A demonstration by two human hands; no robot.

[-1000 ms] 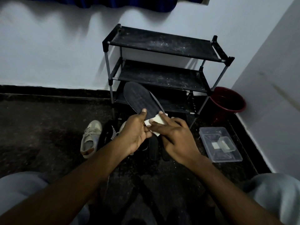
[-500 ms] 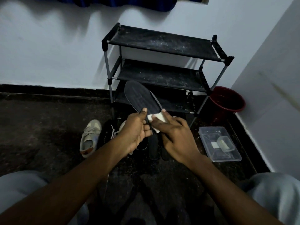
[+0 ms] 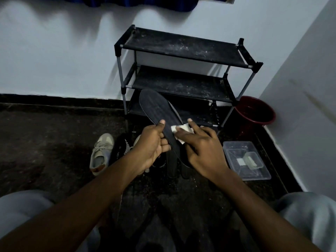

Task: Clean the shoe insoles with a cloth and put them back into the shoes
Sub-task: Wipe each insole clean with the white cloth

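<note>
Insole (image 3: 158,110), dark and long, is held raised at the middle of the view with its toe tipped toward eleven o'clock, and the task is judged to be in its wiping stage. At nine o'clock from the hands a beige shoe (image 3: 101,153) is seen lying on the floor (image 3: 45,142), with a black shoe (image 3: 121,148) just beside it at its three o'clock. No insole can be made out inside either, though their openings are too dark for certainty. The heel half of the raised insole is pinched by the left hand (image 3: 152,144), thumb laid on top and fingers curled beneath. A small white cloth (image 3: 180,129) is pressed against the insole's right edge by the right hand (image 3: 201,148), whose fingers are laid nearly straight and slightly spread over it; whether the thumb is hooked under cannot be told. Beneath the hands, at six o'clock, two dark strips (image 3: 171,166) are seen on the floor and are taken to be further insoles; whether they have been wiped cannot be told. Toward three o'clock a clear box (image 3: 234,148) is set, with a red bucket (image 3: 254,113) at two o'clock. By this reckoning the wipe is to be finished and every insole put back into its shoe.
</note>
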